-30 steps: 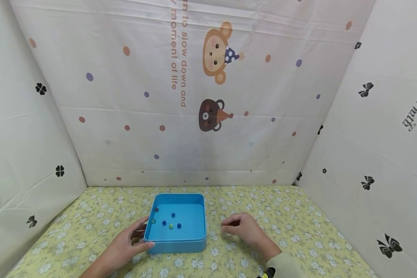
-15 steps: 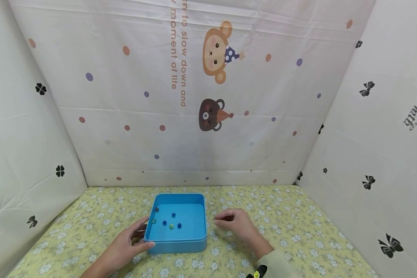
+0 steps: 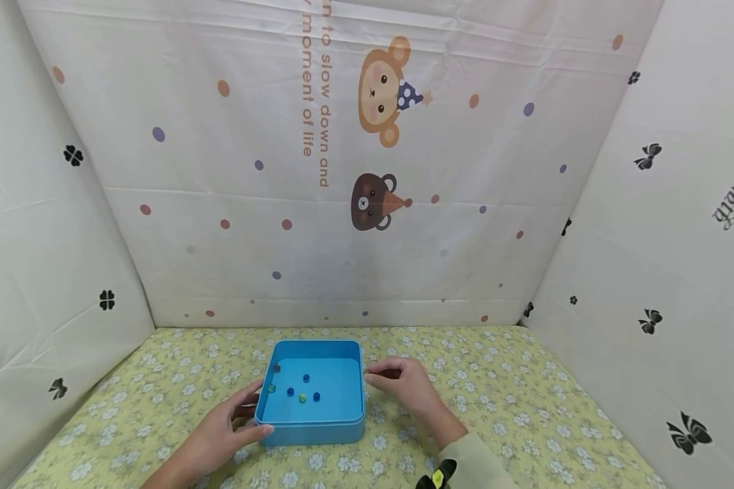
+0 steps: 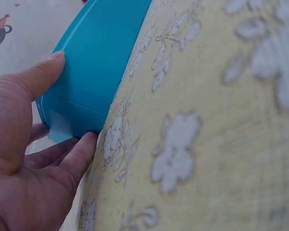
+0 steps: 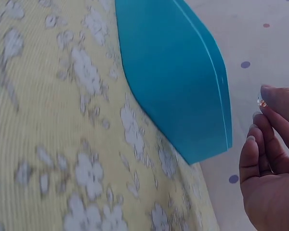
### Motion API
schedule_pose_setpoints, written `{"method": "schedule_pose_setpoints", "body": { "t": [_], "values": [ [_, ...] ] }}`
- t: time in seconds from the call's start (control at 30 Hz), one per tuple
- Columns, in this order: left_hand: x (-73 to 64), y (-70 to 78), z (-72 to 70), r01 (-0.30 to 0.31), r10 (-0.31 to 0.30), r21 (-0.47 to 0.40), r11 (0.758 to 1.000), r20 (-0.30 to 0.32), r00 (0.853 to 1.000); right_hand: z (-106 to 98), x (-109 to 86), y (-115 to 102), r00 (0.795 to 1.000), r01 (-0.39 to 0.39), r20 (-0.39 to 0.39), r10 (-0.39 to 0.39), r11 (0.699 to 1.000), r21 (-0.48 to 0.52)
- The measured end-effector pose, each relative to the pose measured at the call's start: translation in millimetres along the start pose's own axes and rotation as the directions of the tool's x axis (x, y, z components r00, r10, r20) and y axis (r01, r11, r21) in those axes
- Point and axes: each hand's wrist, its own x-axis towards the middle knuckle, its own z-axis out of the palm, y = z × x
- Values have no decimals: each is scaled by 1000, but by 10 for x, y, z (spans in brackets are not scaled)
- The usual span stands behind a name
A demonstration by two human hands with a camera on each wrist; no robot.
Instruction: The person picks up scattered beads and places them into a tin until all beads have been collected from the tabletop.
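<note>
On the flowered cloth stands a square blue plastic box [image 3: 308,435] without a lid. My left hand [image 3: 220,435] holds its near left corner, thumb on the front wall and fingers round the left side, as the left wrist view also shows. Just right of the box, my right hand [image 3: 408,390] pinches a small clear glass marble [image 5: 262,101] with orange inside between thumb and forefinger. Inside the box lie several small marbles: dark blue ones such as this blue marble [image 3: 306,378], yellow-green ones such as this yellow marble [image 3: 302,399], and a reddish marble [image 3: 276,369] by the left wall.
A yellow cloth [image 3: 477,407] with white flowers covers the table. Behind it rises a white sheet [image 3: 318,272] with dots and animal prints. More white sheeting hangs at both sides. The box's right wall [image 5: 178,72] is close to the right hand.
My right hand has moved left and a little farther away from me, up to the box's right side, with the marble pinched. The left hand and the box have kept their places.
</note>
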Motion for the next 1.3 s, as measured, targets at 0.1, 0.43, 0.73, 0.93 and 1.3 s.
{"method": "schedule_pose_setpoints", "body": {
  "t": [0.1,0.43,0.73,0.93,1.3],
  "values": [
    [-3,5,1,-6,6,6,1000,6,1000,43,17,-21,1000,29,7,-29,1000,-8],
    [0,17,9,3,-3,13,1000,-13,1000,192,88,-182,999,39,16,-38,998,-45],
    [-13,20,-6,4,-4,5,1000,-10,1000,297,155,-360,998,24,55,-20,996,-88],
    [-2,10,1,-1,1,8,1000,-8,1000,376,204,-401,997,33,68,-25,993,-110],
    [2,4,-6,6,-5,18,1000,-17,1000,522,354,-420,996,44,86,-29,983,-176]
  ]
}}
